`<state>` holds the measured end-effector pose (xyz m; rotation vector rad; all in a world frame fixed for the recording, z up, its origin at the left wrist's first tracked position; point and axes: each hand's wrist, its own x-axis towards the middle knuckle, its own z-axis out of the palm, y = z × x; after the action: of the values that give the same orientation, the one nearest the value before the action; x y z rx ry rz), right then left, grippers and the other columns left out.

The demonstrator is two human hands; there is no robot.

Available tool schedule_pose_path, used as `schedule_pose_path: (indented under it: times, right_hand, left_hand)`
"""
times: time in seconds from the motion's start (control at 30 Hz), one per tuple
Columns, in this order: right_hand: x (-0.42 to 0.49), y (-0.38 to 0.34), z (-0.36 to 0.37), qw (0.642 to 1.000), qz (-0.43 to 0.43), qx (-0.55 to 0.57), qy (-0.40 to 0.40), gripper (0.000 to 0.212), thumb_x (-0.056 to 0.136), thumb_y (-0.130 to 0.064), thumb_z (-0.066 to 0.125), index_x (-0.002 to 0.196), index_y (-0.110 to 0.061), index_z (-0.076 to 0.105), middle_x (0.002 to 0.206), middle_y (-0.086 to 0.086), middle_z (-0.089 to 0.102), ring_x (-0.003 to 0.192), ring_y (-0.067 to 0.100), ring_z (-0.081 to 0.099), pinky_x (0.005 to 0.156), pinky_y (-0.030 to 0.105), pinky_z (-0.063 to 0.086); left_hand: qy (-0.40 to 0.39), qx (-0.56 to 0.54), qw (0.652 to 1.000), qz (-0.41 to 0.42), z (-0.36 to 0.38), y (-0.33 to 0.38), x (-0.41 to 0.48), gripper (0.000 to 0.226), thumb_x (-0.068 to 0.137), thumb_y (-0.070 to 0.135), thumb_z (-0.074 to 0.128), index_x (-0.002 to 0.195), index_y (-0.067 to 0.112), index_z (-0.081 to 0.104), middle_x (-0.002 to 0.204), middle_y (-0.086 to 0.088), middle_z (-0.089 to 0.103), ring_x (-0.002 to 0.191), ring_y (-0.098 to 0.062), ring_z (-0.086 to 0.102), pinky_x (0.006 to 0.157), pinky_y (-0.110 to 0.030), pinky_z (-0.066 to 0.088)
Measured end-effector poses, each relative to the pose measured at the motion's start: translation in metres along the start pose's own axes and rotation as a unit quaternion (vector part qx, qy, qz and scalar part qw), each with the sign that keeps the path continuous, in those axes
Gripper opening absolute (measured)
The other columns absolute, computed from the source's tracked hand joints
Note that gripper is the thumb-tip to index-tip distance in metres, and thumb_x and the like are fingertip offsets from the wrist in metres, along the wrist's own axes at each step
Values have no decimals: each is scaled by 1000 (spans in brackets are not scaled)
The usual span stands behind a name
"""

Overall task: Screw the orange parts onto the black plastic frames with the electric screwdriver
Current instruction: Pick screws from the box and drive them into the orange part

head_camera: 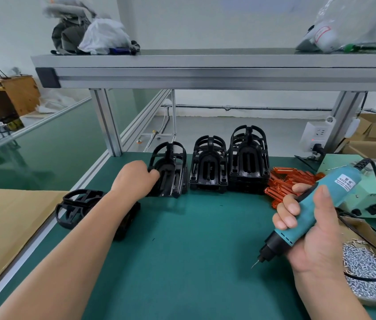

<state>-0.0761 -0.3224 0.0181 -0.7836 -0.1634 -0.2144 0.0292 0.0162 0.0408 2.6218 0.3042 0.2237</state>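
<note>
Three stacks of black plastic frames stand at the back of the green mat: a left one [170,172], a middle one [209,166] and a taller right one [249,160]. My left hand [136,179] grips the lower left edge of the left frame. Another black frame [78,207] lies on its side, partly under my left forearm. A heap of orange parts [286,183] lies to the right of the stacks. My right hand [307,229] holds the teal electric screwdriver [309,211], bit pointing down-left above the mat.
A cardboard tray with several small silver screws [367,271] sits at the right edge. Behind it stands the screwdriver's pale green power box [367,197] with cables. An aluminium shelf [205,70] spans overhead. A cardboard sheet [4,222] lies left of the mat.
</note>
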Motion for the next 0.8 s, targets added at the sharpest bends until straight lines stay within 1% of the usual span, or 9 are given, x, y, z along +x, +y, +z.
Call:
schedule_pose_path:
  times: [0.07,0.13,0.2,0.27,0.33,0.43,0.57,0.67,0.8]
  right_hand:
    - [0,-1,-1,1000,-1,3,1,32,109,-47,46,100,-21,62,69,-4,46,50,7,44,50,21,43]
    - [0,-1,-1,1000,-5,8,5,31,108,-47,47,99,-21,62,69,-5,46,50,7,43,50,21,42]
    - [1,-2,-1,1000,-6,11,8,32,109,-47,47,98,-21,63,69,-5,47,50,7,44,50,21,42]
    - [1,-2,-2,1000,-4,14,8,32,108,-47,47,98,-21,63,69,-5,48,50,7,44,50,21,43]
    - [1,-2,-2,1000,-2,17,8,32,108,-47,49,98,-21,64,69,-4,48,50,7,45,50,21,44]
    - [1,-2,-3,1000,-3,16,9,31,106,-48,52,97,-21,64,69,-4,48,50,8,45,50,21,44]
    - [1,-4,-5,1000,-6,18,9,30,104,-48,56,96,-22,66,69,-4,49,50,7,46,50,21,44]
    - [2,-4,-4,1000,-7,18,11,30,105,-48,55,97,-22,66,69,-4,49,51,8,46,50,21,44]
    - [2,-4,-4,1000,-9,21,14,31,106,-48,53,97,-22,66,70,-4,49,51,8,45,50,21,43]
  left_hand:
    - [-24,-52,998,4,-3,-2,-22,37,88,31,56,69,17,28,58,0,27,53,-19,25,53,-31,21]
    - [-59,-120,991,0,-1,-6,-50,33,84,36,61,68,20,37,55,2,32,50,-17,27,52,-29,24]
    - [-129,-227,965,-25,6,-9,-80,27,87,37,67,77,18,51,55,4,41,48,-16,31,47,-26,26]
    - [-213,-305,927,-51,12,-9,-106,27,92,35,67,87,13,53,57,6,42,46,-14,29,44,-24,22]
    - [-272,-371,885,-76,17,-6,-127,26,94,31,67,84,17,47,60,5,39,47,-13,25,44,-22,19]
    - [-334,-451,815,-144,22,6,-152,32,97,29,66,76,25,42,63,2,33,48,-12,20,43,-19,17]
    - [-382,-539,711,-242,28,23,-181,36,101,25,64,73,22,41,65,2,26,50,-10,17,38,-17,19]
    - [-408,-585,631,-304,30,35,-196,39,100,28,63,69,17,42,61,1,30,44,-9,25,34,-18,22]
    - [-412,-646,533,-360,33,47,-214,34,101,27,60,77,10,43,64,-6,37,40,-16,38,33,-21,31]
